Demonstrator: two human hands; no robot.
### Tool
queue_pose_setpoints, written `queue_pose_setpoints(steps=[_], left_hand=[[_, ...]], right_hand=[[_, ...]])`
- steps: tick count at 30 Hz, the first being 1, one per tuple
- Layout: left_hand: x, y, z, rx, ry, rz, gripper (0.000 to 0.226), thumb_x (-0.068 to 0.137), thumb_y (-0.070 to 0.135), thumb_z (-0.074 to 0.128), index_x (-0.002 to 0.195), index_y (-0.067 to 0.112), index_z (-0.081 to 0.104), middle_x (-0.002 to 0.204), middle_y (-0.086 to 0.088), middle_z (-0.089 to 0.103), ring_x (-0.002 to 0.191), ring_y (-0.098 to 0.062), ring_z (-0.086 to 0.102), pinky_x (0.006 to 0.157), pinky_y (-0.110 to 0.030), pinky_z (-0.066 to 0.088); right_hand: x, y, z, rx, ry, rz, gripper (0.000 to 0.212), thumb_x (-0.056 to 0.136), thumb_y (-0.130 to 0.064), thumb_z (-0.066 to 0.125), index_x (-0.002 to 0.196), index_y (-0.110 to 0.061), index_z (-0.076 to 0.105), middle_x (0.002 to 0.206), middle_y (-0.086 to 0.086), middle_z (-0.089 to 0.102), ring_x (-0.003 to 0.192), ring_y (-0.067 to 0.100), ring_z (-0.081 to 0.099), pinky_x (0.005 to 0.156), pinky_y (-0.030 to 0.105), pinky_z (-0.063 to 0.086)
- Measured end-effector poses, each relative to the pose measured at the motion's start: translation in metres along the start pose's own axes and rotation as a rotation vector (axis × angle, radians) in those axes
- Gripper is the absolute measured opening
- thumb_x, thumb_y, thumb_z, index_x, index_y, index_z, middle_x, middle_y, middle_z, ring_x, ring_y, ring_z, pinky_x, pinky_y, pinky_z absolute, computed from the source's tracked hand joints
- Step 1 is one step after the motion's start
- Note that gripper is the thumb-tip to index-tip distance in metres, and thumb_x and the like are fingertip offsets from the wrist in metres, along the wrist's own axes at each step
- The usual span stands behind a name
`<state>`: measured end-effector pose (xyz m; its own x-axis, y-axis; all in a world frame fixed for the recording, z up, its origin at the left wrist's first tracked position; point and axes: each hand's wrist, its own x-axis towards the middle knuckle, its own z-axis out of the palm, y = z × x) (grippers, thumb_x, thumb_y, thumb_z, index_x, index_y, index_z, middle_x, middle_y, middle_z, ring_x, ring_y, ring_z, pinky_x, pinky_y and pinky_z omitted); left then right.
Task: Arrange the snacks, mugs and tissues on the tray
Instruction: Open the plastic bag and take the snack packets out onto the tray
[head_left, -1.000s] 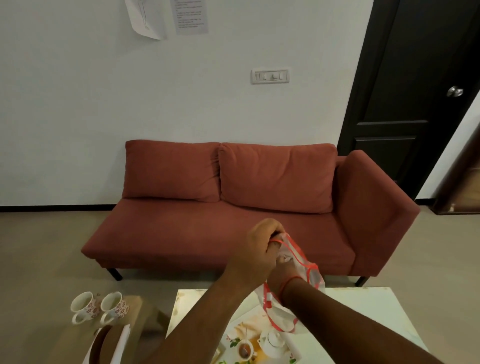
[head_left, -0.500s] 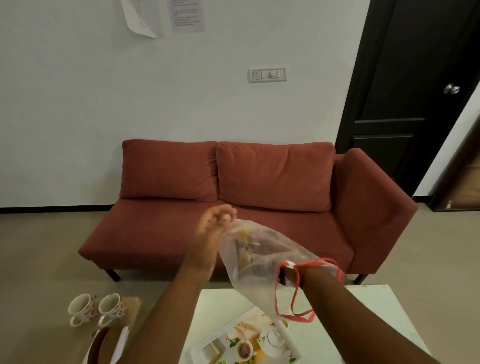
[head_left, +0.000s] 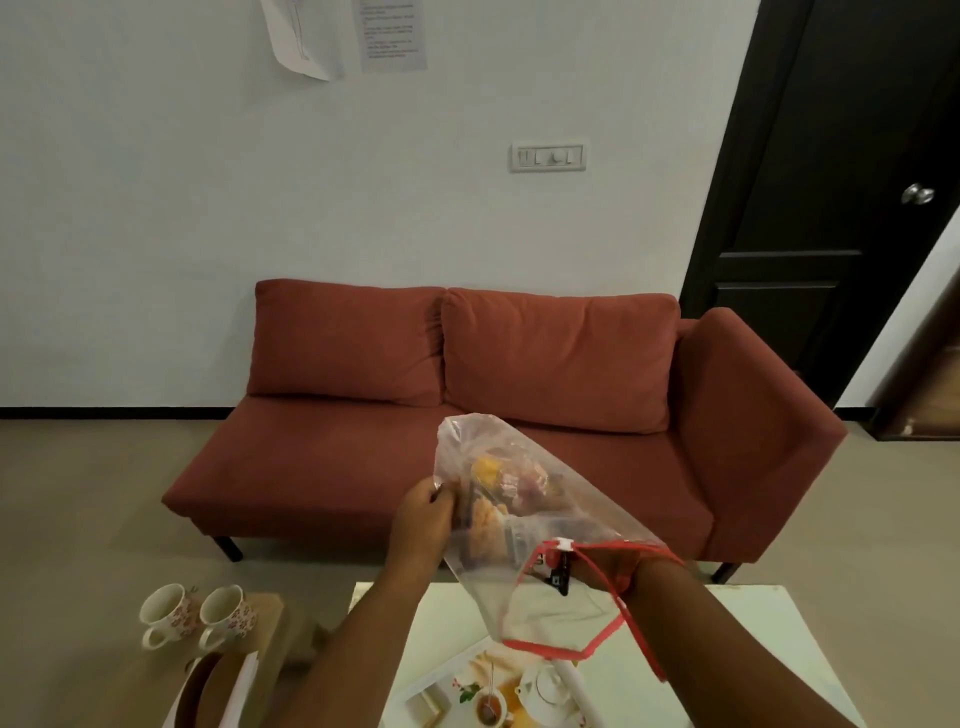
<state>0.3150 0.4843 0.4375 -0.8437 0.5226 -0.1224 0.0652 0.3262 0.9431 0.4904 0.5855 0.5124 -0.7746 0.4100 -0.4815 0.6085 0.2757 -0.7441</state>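
A clear plastic snack bag (head_left: 550, 525) with a red-edged mouth hangs tilted over the table, closed end up and away from me. Yellow and dark snacks (head_left: 493, 480) show through it. My left hand (head_left: 422, 519) pinches the bag's left side beside the snacks. My right hand (head_left: 610, 564) holds the red rim at the open mouth, partly hidden by the plastic. Below the bag lies a tray (head_left: 434, 685) printed with a teapot and cup. Two white floral mugs (head_left: 200, 616) stand on a low wooden stool to the left.
The white table (head_left: 737, 654) carries the tray at the bottom of the view. A white and brown box-like thing (head_left: 218, 691) sits at the lower left, cut off. A red sofa (head_left: 311, 457) stands beyond the table, with a dark door (head_left: 831, 208) at the right.
My left hand has come down from the bag's upper corner to its left side. The bag is stretched out further, and the snacks inside show more clearly.
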Motion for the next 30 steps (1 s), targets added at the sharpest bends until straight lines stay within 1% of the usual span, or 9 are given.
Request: queue_pose_setpoints(steps=[2, 4, 8, 10, 13, 17, 22, 27, 30], left_hand=[[0.005, 0.0, -0.005, 0.107, 0.106, 0.032, 0.034, 0.1, 0.033, 0.048, 0.077, 0.011, 0.061, 0.075, -0.007, 0.065, 0.069, -0.021, 0.06, 0.058, -0.03, 0.044], [0.009, -0.002, -0.008, 0.124, 0.16, 0.029, 0.034, 0.1, 0.034, 0.046, 0.08, 0.012, 0.063, 0.076, -0.006, 0.066, 0.069, -0.019, 0.061, 0.056, -0.028, 0.044], [0.016, -0.005, -0.013, 0.087, 0.256, 0.015, 0.032, 0.099, 0.03, 0.045, 0.082, 0.01, 0.062, 0.079, -0.01, 0.065, 0.074, -0.026, 0.063, 0.065, -0.037, 0.051], [0.022, -0.006, -0.016, 0.096, 0.281, -0.006, 0.03, 0.098, 0.028, 0.044, 0.081, 0.009, 0.06, 0.08, -0.012, 0.064, 0.076, -0.03, 0.063, 0.07, -0.042, 0.053], [0.029, -0.01, -0.023, 0.088, 0.317, -0.059, 0.026, 0.097, 0.025, 0.043, 0.087, 0.01, 0.062, 0.086, -0.014, 0.066, 0.079, -0.032, 0.064, 0.075, -0.046, 0.057], [0.036, -0.02, -0.035, 0.043, 0.382, -0.153, 0.027, 0.096, 0.023, 0.043, 0.097, 0.007, 0.064, 0.092, -0.015, 0.067, 0.082, -0.032, 0.064, 0.075, -0.04, 0.056], [0.039, -0.035, -0.041, -0.018, 0.43, -0.257, 0.029, 0.097, 0.024, 0.045, 0.105, 0.005, 0.064, 0.098, -0.015, 0.066, 0.087, -0.035, 0.063, 0.078, -0.041, 0.053], [0.039, -0.042, -0.041, -0.172, 0.455, -0.38, 0.028, 0.093, 0.023, 0.049, 0.104, 0.003, 0.064, 0.098, -0.016, 0.067, 0.087, -0.037, 0.065, 0.081, -0.046, 0.057], [0.038, -0.046, -0.04, -0.275, 0.467, -0.406, 0.022, 0.093, 0.021, 0.05, 0.102, 0.005, 0.063, 0.096, -0.014, 0.067, 0.08, -0.031, 0.065, 0.074, -0.041, 0.056]], right_hand=[[0.0, 0.011, 0.004, -0.128, -0.026, 0.015, 0.014, 0.104, -0.021, 0.045, 0.103, -0.018, 0.059, 0.104, 0.003, 0.058, 0.098, 0.014, 0.052, 0.085, 0.018, 0.04], [0.003, 0.011, 0.011, -0.148, -0.044, -0.041, 0.024, 0.102, -0.029, 0.047, 0.082, -0.025, 0.06, 0.079, -0.009, 0.063, 0.076, 0.002, 0.056, 0.081, 0.025, 0.046], [0.008, 0.002, 0.028, -0.232, 0.171, -0.247, 0.037, 0.086, -0.066, 0.054, 0.106, -0.037, 0.065, 0.087, -0.017, 0.069, 0.081, 0.002, 0.067, 0.066, 0.016, 0.053], [0.005, 0.007, 0.034, -0.31, 0.237, -0.356, 0.035, 0.086, -0.059, 0.056, 0.118, -0.046, 0.054, 0.096, -0.03, 0.061, 0.094, -0.001, 0.061, 0.075, 0.01, 0.048], [-0.008, 0.01, 0.037, -0.273, 0.16, -0.469, 0.056, 0.085, -0.035, 0.061, 0.133, -0.055, 0.041, 0.124, -0.027, 0.057, 0.11, -0.007, 0.057, 0.097, 0.012, 0.045], [-0.021, 0.014, 0.025, -0.183, 0.175, -0.478, 0.055, 0.086, -0.033, 0.059, 0.111, -0.078, 0.04, 0.11, -0.045, 0.053, 0.103, -0.023, 0.052, 0.083, -0.001, 0.042], [-0.026, 0.027, 0.008, -0.114, 0.335, -0.477, 0.035, 0.091, -0.037, 0.06, 0.112, -0.064, 0.053, 0.106, -0.033, 0.064, 0.098, -0.012, 0.061, 0.076, 0.007, 0.048], [-0.022, 0.036, 0.001, 0.114, 0.52, -0.461, 0.037, 0.09, -0.018, 0.063, 0.104, -0.052, 0.067, 0.094, -0.027, 0.072, 0.082, -0.004, 0.07, 0.064, 0.011, 0.053], [-0.018, 0.042, 0.0, 0.393, 0.605, -0.428, 0.03, 0.092, -0.015, 0.062, 0.1, -0.042, 0.072, 0.091, -0.01, 0.076, 0.078, 0.01, 0.074, 0.061, 0.027, 0.058]])
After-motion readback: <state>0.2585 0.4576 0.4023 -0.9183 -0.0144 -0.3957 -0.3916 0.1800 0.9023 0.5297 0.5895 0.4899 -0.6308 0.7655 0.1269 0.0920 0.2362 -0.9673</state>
